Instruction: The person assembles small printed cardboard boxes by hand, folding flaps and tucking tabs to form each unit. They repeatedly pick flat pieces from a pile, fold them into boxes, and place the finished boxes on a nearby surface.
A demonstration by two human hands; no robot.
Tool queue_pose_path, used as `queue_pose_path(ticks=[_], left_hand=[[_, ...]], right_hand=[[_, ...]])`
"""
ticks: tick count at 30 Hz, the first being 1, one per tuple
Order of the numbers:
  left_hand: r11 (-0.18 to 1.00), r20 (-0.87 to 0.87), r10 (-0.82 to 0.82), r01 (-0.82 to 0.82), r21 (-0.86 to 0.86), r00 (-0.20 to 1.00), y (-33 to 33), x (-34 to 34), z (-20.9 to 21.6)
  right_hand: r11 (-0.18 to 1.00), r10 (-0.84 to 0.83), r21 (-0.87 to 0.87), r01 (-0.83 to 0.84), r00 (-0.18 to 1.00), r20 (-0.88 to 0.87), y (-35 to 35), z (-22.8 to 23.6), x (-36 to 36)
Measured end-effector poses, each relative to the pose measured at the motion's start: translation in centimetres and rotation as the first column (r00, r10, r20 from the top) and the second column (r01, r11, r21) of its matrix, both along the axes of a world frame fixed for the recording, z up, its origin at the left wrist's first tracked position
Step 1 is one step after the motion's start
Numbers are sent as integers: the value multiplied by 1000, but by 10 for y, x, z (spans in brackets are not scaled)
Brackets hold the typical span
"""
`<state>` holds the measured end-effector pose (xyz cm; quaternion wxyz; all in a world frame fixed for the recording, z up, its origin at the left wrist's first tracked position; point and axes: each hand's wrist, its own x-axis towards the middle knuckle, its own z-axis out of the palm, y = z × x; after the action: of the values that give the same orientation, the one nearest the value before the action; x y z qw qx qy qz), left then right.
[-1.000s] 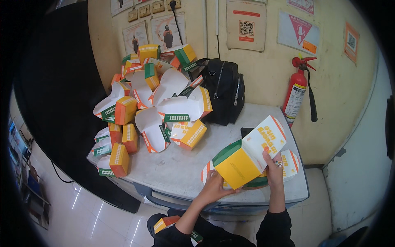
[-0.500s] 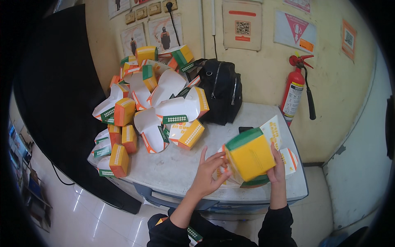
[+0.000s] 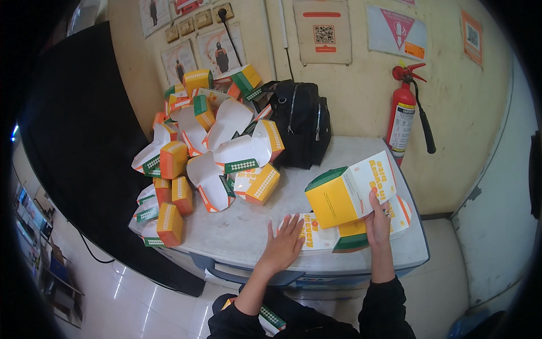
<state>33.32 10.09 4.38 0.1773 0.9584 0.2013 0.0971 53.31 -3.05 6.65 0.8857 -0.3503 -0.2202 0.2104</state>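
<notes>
My right hand (image 3: 379, 225) grips the lower right edge of a flat, unfolded food carton (image 3: 333, 202) with yellow, green and white panels, its thumb over the printed white panel. Beneath it more flat cartons (image 3: 320, 236) lie on the white top. My left hand (image 3: 282, 246) rests on the left end of these, palm down and fingers spread. To the left stands a heap of folded cartons (image 3: 241, 151), white inside with yellow, orange and green sides.
A black backpack (image 3: 302, 125) stands at the back against the wall. The white top (image 3: 226, 231) has a blue-grey handle (image 3: 226, 271) at its front. A red fire extinguisher (image 3: 402, 118) hangs at the right, and a tall black panel (image 3: 84, 147) stands at the left.
My left hand has left the held carton and come down onto the flat cartons below. In my right hand the carton has shifted left and now shows its printed white panel.
</notes>
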Motion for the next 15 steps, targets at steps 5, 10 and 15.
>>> queue_pose_path(ticks=[5, 10, 15], left_hand=[[997, 56, 5, -9, 79, 998, -7, 0, -22], [992, 138, -83, 95, -85, 987, -1, 44, -10], [998, 155, 18, -9, -58, 988, -20, 73, -27]], right_hand=[[996, -82, -26, 82, 997, -14, 2, 2, -4], [860, -385, -244, 448, 884, 266, 6, -3, -14], [585, -453, -389, 712, 685, 572, -12, -22, -7]])
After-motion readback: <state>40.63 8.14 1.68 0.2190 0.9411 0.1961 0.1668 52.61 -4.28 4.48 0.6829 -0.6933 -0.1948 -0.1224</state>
